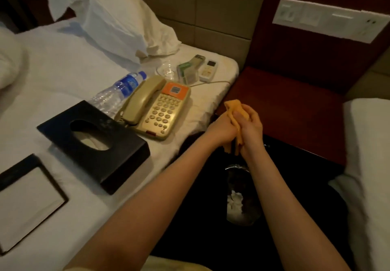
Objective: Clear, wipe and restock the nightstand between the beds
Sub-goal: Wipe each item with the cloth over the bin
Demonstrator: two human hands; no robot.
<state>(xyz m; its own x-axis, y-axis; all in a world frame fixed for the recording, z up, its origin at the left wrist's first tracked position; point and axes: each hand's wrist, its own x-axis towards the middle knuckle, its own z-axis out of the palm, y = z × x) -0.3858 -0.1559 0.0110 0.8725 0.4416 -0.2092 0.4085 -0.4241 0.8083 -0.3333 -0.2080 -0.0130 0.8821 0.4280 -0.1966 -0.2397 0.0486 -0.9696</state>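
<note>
Both my hands meet in the middle of the frame, pressed together around a bunched orange cloth (236,107). My left hand (221,130) grips its lower part and my right hand (252,130) curls round it from the other side. A fold sticks out above my fingers and the ends hang below my palms.

The nightstand (285,110) is the dark red-brown wooden top just right of centre. My hands are at its near left corner, and I cannot tell whether the cloth touches the wood.

On the white bed (52,70) filling the left half lie:
- a beige telephone (160,110), its cord (211,83) trailing right toward the nightstand
- a water bottle (118,91) on its side, just left of the telephone
- a black tissue box (95,142), nearer me
- a black-framed notepad tray (27,203) at the lower left
- a glass (168,71), a green-edged box (186,72) and a white remote (210,70), above the telephone
- a crumpled pillow (109,23) at the upper left

Below my wrists stands a dark wastebasket (242,209) with white crumpled paper inside. A switch panel (329,19) is on the wall at the upper right, and a second bed (369,144) runs along the right edge.
</note>
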